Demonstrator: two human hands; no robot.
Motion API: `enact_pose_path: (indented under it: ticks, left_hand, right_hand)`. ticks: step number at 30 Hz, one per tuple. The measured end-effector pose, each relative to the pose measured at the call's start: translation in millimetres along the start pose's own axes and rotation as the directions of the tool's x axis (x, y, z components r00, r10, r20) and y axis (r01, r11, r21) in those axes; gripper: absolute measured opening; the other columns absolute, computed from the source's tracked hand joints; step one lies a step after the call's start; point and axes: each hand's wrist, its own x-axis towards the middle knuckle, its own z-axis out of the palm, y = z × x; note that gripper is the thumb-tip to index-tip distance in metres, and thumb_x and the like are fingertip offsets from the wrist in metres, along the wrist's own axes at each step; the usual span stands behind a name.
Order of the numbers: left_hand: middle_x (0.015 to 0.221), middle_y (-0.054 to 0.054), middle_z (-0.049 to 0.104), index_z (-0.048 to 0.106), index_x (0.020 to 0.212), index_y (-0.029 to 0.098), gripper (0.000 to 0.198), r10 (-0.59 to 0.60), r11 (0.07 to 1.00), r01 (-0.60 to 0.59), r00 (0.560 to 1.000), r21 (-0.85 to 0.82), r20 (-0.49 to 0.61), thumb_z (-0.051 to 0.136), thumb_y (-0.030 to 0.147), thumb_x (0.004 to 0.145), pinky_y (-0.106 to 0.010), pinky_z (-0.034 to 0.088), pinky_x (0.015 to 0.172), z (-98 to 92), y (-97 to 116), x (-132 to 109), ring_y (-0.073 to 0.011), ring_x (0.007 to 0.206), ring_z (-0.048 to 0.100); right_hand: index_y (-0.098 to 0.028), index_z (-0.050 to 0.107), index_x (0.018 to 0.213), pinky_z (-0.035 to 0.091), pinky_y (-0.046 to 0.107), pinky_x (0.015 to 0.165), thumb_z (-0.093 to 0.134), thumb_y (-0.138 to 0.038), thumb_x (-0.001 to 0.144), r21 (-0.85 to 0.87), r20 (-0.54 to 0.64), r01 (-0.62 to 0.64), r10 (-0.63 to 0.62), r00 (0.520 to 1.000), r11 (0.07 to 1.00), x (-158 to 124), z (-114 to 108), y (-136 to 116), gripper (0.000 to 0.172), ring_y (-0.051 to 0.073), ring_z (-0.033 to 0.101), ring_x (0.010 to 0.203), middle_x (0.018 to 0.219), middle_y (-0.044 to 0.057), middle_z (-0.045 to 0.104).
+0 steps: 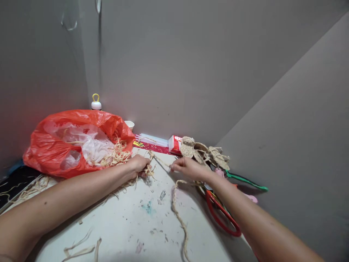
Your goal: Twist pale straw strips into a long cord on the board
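My left hand [139,164] is closed round a small bunch of dry raffia-like strands [149,171], loose ends sticking out past the fingers. To its right, my right hand [188,168] pinches the end of a thin tan strand [161,160] that stretches across the gap between both hands. Below the right hand, a twisted or braided tan cord [178,214] runs down the white tabletop [122,222] toward the front edge. Red-handled scissors [222,218] lie partly under my right forearm, their blades mostly hidden.
A red plastic bag [54,145] with more strands [120,151] spilling out sits at the left. Woven fibre pieces [188,147] and a red-and-white box [173,144] stand by the back wall. A green-handled tool [247,180] lies right. A white cup [130,124] is behind the bag.
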Motion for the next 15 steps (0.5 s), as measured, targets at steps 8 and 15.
enact_pose_path:
  ticks: [8, 15]
  left_hand:
    - [0.04, 0.002, 0.047, 0.048, 0.053, 0.015, 0.024, 0.006, 0.999, -0.004, 0.999, 0.051, -0.045, 0.048, 0.011, 0.077, -0.019, 0.032, 0.035, 2.2, 2, -2, -0.0079, 0.034, 0.039]
    - [0.044, 0.001, 0.051, 0.051, 0.055, 0.013, 0.023, -0.036, 0.997, 0.033, 0.999, 0.07, 0.038, 0.046, 0.01, 0.077, -0.019, 0.033, 0.036, -5.9, 6, -6, -0.0076, 0.036, 0.043]
  right_hand:
    - [-0.016, 0.06, 0.053, 0.031, 0.022, 0.047, 0.056, -0.035, 0.073, -0.024, 0.104, 0.06, -0.057, 0.993, 0.998, -17, 35, -7, 0.028, 0.01, 0.037, 0.047, 0.046, -0.004, 0.046]
    - [-0.018, 0.069, 0.053, 0.039, 0.026, 0.042, 0.076, -0.031, 0.05, -0.148, -0.299, -0.102, 0.054, 0.953, 0.984, -32, -82, 24, 0.015, 0.015, 0.052, 0.042, 0.046, 0.002, 0.059]
